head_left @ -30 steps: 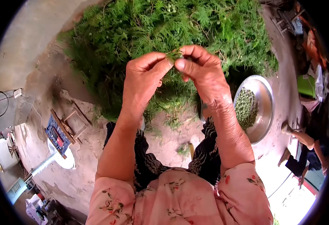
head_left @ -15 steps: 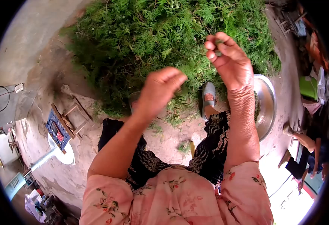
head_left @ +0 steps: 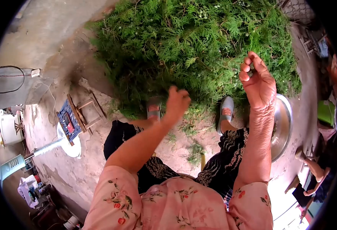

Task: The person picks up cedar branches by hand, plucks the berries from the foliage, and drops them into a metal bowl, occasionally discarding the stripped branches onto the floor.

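Note:
My right hand point(head_left: 260, 84) is raised at the right front edge of the heap of green evergreen sprigs point(head_left: 191, 42). Its fingers curl toward the thumb around small greenish pieces that look like cones, mostly hidden by the fingers. My left hand point(head_left: 178, 101) hangs lower, over the near edge of the heap between my feet. It is slightly blurred, with its fingers bent together; whatever lies in them is hidden. Pale cones of the same kind show among the sprigs. A metal basin point(head_left: 289, 120) stands beside my right forearm, partly covered by it.
My shoes point(head_left: 226, 105) rest at the heap's near edge, with loose sprigs point(head_left: 195, 153) on the floor between my legs. To the left are a small wooden stool point(head_left: 91, 111) and a white fan point(head_left: 68, 143). Another person's leg point(head_left: 312, 166) shows at far right.
My left hand has drawn down and slightly right toward the heap's near edge. My right hand appears lower and further right, its fingers still curled. The whole view has shifted a little.

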Motion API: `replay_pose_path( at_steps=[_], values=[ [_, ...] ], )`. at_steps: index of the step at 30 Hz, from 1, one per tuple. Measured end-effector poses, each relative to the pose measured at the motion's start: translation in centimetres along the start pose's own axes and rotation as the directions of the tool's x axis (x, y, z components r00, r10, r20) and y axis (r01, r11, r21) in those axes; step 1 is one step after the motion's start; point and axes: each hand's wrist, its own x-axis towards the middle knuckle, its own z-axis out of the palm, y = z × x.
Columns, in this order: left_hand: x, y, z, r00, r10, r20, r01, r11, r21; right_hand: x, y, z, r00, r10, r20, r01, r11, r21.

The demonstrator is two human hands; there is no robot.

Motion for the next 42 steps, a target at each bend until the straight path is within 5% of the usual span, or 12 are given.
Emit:
replay_pose_path(
  at_steps=[1,3,9,13,18,24,28,30,35,36,38,42],
  values=[
    [1.8,0.6,-2.0,0.98,-0.137,-0.147,0.105,0.973,-0.207,0.0,0.0,0.0,1.0,0.0,-0.02,0.0,1.0,0.004],
    [4.2,1.9,-6.0,0.957,-0.231,-0.174,0.208,0.968,-0.138,-0.2,0.2,0.1,0.999,0.004,-0.033,-0.003,1.0,0.003],
    [7.9,-0.5,-9.3,0.937,-0.303,0.173,0.349,0.804,-0.481,-0.4,0.2,0.5,0.993,0.017,-0.115,-0.015,1.0,0.016],
    [8.1,-1.0,-9.1,0.916,-0.386,0.114,0.381,0.743,-0.55,-0.3,0.3,0.2,0.987,0.035,-0.154,-0.03,0.999,0.034],
    [6.3,3.8,-13.8,0.994,-0.107,0.005,0.059,0.504,-0.862,-0.6,1.1,0.8,0.967,0.04,-0.252,-0.039,0.999,0.01],
    [2.9,10.5,-14.8,0.99,0.051,-0.133,-0.142,0.364,-0.92,-2.3,4.7,2.9,0.914,0.314,-0.255,-0.376,0.892,-0.249],
    [0.9,13.4,-14.1,0.935,0.225,-0.275,-0.352,0.475,-0.806,-2.0,6.4,3.3,0.901,0.417,-0.118,-0.429,0.897,-0.109],
    [-0.5,14.7,-14.1,0.836,0.471,-0.283,-0.548,0.745,-0.379,-1.9,5.6,3.7,0.901,0.422,-0.103,-0.429,0.901,-0.065],
    [-1.3,14.8,-13.0,0.673,0.708,-0.212,-0.727,0.581,-0.366,-1.8,3.8,3.8,0.945,0.3,-0.128,-0.313,0.945,-0.096],
    [-1.0,14.8,-13.6,0.577,0.799,-0.172,-0.816,0.552,-0.173,-1.9,3.7,3.8,0.952,0.28,-0.127,-0.295,0.948,-0.121],
    [-1.5,15.1,-13.3,0.57,0.748,-0.339,-0.821,0.521,-0.231,-1.8,3.5,4.1,0.953,0.263,-0.152,-0.28,0.955,-0.1],
    [-2.2,16.9,-13.2,0.852,0.12,-0.51,-0.477,0.58,-0.66,-1.8,3.6,4.4,0.966,0.2,-0.165,-0.233,0.95,-0.208]
  ],
)
